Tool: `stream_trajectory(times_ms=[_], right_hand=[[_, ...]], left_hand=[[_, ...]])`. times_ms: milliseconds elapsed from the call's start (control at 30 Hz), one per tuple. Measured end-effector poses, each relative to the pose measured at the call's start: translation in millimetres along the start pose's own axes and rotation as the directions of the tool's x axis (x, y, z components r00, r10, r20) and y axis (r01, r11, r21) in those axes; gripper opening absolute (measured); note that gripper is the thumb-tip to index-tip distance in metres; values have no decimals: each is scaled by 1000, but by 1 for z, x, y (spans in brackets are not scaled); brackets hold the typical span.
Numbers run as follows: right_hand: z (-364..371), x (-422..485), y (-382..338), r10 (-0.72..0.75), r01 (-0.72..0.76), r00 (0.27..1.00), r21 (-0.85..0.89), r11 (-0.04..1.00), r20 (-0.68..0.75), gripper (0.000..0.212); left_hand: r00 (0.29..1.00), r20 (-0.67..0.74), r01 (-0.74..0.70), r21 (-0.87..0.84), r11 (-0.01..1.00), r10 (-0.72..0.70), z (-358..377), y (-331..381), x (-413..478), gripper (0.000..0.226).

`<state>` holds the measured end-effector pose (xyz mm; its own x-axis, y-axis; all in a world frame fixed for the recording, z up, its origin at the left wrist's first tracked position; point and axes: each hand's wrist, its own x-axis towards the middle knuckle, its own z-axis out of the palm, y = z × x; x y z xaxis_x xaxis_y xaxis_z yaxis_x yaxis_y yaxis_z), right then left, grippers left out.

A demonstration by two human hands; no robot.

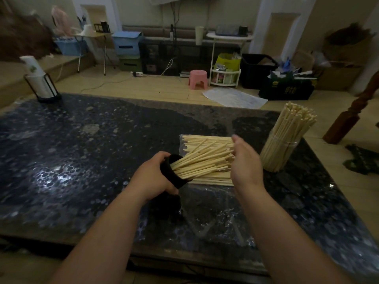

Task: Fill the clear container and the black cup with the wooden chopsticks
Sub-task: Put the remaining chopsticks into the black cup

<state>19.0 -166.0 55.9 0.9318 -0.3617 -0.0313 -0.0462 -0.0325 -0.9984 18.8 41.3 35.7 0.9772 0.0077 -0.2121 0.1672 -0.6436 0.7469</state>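
A dark speckled stone table [82, 152] fills the view, its near edge crossing under the person's forearms and its right edge slanting away. Far to the left of the black cup [171, 174], at the table's back corner, a paper roll stands in a black wire holder [42, 85]. Between it and the cup lies a wide stretch of bare tabletop. The left hand [152, 178] grips the cup, fingers and thumb curled round its wall, holding it tipped on its side with the mouth facing right. A bundle of chopsticks [201, 162] sticks out of the mouth, long axis running left to right and rising slightly away. Behind the cup's mouth, loose chopsticks [205, 139] lie flat on a clear plastic bag [207, 214], also pointing left to right. Right of the cup, the right hand [246, 162] is held flat, fingers straight and close together, palm facing the cup and meeting the bundle's free ends. Farther right of the cup, near the table's right edge, the clear container [281, 155] stands upright, packed with more chopsticks [295, 119] that point upward and fan outward at the top.
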Motion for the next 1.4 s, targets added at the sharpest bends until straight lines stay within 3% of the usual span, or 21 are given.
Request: stream_trajectory(times_ms=[100, 233, 367, 567, 800, 933, 1000, 1033, 1167, 1300, 1400], right_hand=[[1, -3, -1, 17, -12, 997, -67, 998, 80, 38], [-1, -1, -3, -14, 14, 1000, -47, 999, 11, 36], [-12, 6, -2, 2, -3, 1000, -58, 998, -24, 20], [-25, 15, 21, 102, -77, 990, -234, 969, 96, 16], [-24, 14, 34, 177, -14, 929, -449, 894, 324, 13], [-20, 11, 49, 187, 218, 860, -674, 706, 474, 18], [-18, 10, 58, 244, 260, 828, -732, 630, 504, 15], [-17, 9, 62, 273, 264, 813, -744, 614, 514, 13], [-14, 6, 75, 240, 366, 774, -723, 587, 586, 52], [-8, 8, 90, 178, 531, 769, -769, 356, 613, 65], [-3, 10, 98, 187, 535, 777, -787, 306, 601, 65]], left_hand=[[1000, -3, 8, -3, 1000, -8, 0, 0, 0, 85], [999, -35, 14, -46, 999, -16, -2, -2, 0, 81], [995, -96, 17, -106, 994, -28, -2, -2, 1, 83], [986, -151, 43, -168, 985, -69, 0, -3, 0, 87], [981, -180, 39, -200, 979, -76, 0, -4, -2, 87], [975, -206, 39, -198, 979, -81, 1, -5, 0, 88], [974, -211, 42, -198, 979, -84, 1, -6, 0, 89], [974, -208, 44, -200, 979, -86, 1, -6, 0, 89], [977, -187, 57, -208, 976, -97, 1, -6, 1, 88], [975, -201, 62, -188, 980, -100, 0, -9, 2, 88], [975, -198, 66, -191, 979, -104, -1, -9, 3, 86]])
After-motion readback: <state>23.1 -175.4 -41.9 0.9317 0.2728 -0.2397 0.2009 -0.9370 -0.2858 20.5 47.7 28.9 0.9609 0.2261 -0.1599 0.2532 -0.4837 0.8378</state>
